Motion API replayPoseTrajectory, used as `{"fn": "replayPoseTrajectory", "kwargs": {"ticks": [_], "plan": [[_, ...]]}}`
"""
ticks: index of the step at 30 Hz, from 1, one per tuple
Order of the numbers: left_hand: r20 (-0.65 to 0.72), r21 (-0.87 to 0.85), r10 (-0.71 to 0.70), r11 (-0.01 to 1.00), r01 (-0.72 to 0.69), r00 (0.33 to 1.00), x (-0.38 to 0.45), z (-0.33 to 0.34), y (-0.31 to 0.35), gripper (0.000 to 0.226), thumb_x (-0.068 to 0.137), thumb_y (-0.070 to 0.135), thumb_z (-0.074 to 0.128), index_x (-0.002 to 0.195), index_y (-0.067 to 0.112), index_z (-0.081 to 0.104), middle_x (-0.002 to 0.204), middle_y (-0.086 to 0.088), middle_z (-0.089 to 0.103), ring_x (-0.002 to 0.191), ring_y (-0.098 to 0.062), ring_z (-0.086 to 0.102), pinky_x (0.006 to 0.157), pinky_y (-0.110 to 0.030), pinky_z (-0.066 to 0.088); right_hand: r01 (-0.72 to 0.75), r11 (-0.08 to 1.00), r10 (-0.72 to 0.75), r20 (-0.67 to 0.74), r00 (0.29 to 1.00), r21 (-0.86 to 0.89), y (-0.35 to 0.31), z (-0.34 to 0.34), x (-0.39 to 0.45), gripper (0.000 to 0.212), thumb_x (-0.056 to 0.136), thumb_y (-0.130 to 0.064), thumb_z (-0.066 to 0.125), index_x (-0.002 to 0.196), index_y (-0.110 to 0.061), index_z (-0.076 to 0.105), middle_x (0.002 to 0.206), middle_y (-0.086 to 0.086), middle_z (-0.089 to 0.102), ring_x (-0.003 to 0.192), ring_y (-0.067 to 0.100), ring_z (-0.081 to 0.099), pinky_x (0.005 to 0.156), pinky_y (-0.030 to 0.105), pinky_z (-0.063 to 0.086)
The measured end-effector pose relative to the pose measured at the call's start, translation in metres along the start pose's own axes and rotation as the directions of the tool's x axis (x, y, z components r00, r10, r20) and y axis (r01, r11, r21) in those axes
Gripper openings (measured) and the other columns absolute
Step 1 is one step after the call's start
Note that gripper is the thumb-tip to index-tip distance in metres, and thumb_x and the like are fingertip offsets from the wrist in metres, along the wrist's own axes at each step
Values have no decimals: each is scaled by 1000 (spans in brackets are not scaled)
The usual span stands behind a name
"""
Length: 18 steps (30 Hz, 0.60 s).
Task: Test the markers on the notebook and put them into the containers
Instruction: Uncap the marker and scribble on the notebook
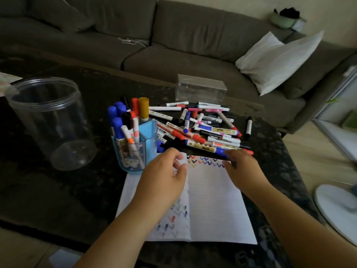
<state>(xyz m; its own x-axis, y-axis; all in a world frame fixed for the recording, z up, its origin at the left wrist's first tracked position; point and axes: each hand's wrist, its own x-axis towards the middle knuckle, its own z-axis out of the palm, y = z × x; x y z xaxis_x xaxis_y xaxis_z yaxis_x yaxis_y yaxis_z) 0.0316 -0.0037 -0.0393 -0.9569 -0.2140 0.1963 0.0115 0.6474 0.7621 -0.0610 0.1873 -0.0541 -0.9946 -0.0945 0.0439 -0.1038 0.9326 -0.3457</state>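
Note:
An open white notebook (212, 200) lies on the dark table, with coloured zigzag test marks along its top edge and on the left page. My left hand (164, 175) pinches the top of a page near the spine. My right hand (243, 169) is at the notebook's top right corner, its fingers and thumb curled round the end of a dark marker (208, 154) at the near edge of the marker pile (202, 124). A blue pen holder (148, 136) with several markers in it stands left of the pile.
A large clear round jar (48, 120) stands at the left and a clear rectangular box (201, 89) behind the pile. One black marker (248, 125) lies apart at the right. A grey sofa with a white pillow (278, 60) is beyond the table.

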Motion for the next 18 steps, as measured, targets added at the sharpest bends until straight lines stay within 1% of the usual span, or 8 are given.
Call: {"fn": "replayPoseTrajectory", "kwargs": {"ticks": [1,3,7,10,12,14,15,18], "plan": [[4,9,-7,1000,7,1000,2,4,2,10,90,28,55,99,27,51,81,13,53,69,-2,50,57,-11,37,-3,1000,3,5,1000,-12,2,-2,6,38,95,-23,54,133,-19,51,132,5,52,117,22,52,100,34,44],[8,25,-30,999,30,1000,5,11,3,10,91,29,54,100,27,51,81,14,53,68,-2,49,56,-9,34,10,1000,-10,11,1000,-28,4,-2,17,37,96,-20,52,132,-18,52,131,6,52,118,22,51,102,34,44],[25,37,-80,996,79,996,11,20,3,12,91,29,54,103,26,52,86,13,54,70,-3,50,56,-9,34,18,996,-19,-17,1000,-88,3,3,38,38,96,-16,51,134,-18,49,136,5,47,127,23,42,105,37,41],[39,46,-86,995,84,996,13,24,1,13,91,29,54,103,26,52,83,15,52,72,-3,51,58,-15,37,33,980,-39,-24,999,-195,8,8,50,42,94,-13,54,135,-18,45,135,6,47,125,24,41,105,40,40],[42,56,-84,995,81,996,14,27,0,11,91,28,54,102,26,52,81,16,51,69,-2,50,59,-16,36,50,961,-52,2,999,-271,13,11,55,44,94,-14,52,137,-18,42,135,6,47,123,25,41,105,42,38],[47,65,-76,995,72,996,15,29,0,10,91,28,54,100,27,51,78,17,49,68,1,49,56,-9,34,69,948,-71,7,997,-310,16,12,57,43,95,-15,51,137,-19,42,134,5,46,124,26,38,105,42,34],[49,58,-71,996,68,996,15,30,1,10,91,27,54,101,27,51,77,17,49,68,0,49,56,-8,33,86,942,-88,10,996,-324,17,12,57,42,95,-16,51,136,-20,43,134,5,45,124,26,37,106,42,32],[85,28,-64,998,61,994,14,34,4,12,91,27,54,102,25,53,82,14,54,70,-4,53,56,-10,34,171,914,-171,33,985,-368,17,5,51,39,96,-21,51,135,-25,46,134,1,45,125,24,34,106,42,28]]}}
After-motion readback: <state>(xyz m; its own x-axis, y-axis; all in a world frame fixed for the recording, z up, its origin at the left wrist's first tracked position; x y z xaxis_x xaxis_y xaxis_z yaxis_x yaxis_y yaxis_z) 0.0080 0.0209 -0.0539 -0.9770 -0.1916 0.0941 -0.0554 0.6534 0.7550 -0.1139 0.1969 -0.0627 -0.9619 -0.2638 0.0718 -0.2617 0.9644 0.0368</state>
